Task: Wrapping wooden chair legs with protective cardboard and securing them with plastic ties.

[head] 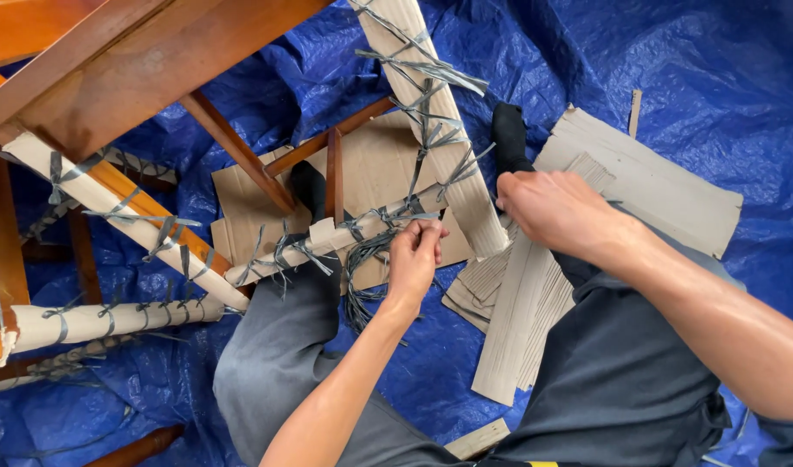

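Grey strapping [368,251] binds cardboard wrap [327,235] to a wooden chair rung, low centre. Left hand [414,255] pinches the strap ends, apparently to keep tension. Right hand [556,212], fingers curled, presses cardboard strips [522,320] against the knee, steadying them. Blue tarp [673,78] lies beneath.

Grey trousers [284,346] cover both legs, creased and loose, and black socks [509,130] show on the feet. Forearms bare, no sleeves in view. Both hands [414,255] are ungloved, without rings or watch.

blue tarp [673,69], stacked corrugated cardboard sheets [647,182], flat cardboard [375,169] under the chair
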